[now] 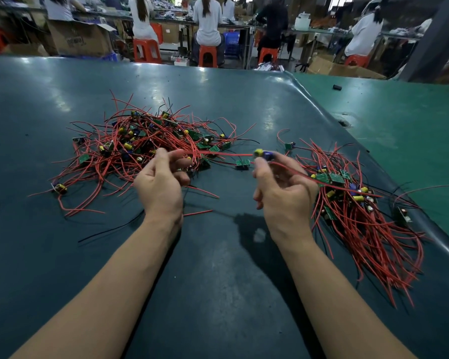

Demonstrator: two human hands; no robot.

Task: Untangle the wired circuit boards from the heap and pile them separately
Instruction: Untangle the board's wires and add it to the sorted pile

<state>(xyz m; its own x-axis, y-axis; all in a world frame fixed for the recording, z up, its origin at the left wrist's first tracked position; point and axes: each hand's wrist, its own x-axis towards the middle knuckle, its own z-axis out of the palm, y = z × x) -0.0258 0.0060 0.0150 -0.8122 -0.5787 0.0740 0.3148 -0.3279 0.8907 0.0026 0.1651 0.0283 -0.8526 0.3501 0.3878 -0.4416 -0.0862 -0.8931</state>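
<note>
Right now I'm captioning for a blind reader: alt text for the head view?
Two bare hands stretch a red wire over a dark table: the right hand holds a circuit board, the left hand pinches the wire. A tangled heap lies left, a sorted pile right.

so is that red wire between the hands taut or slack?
Taut: the red wire runs straight from left hand to the board the right hand holds.

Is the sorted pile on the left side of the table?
No, the sorted pile with wires lying aligned sits right of the right hand.
</note>
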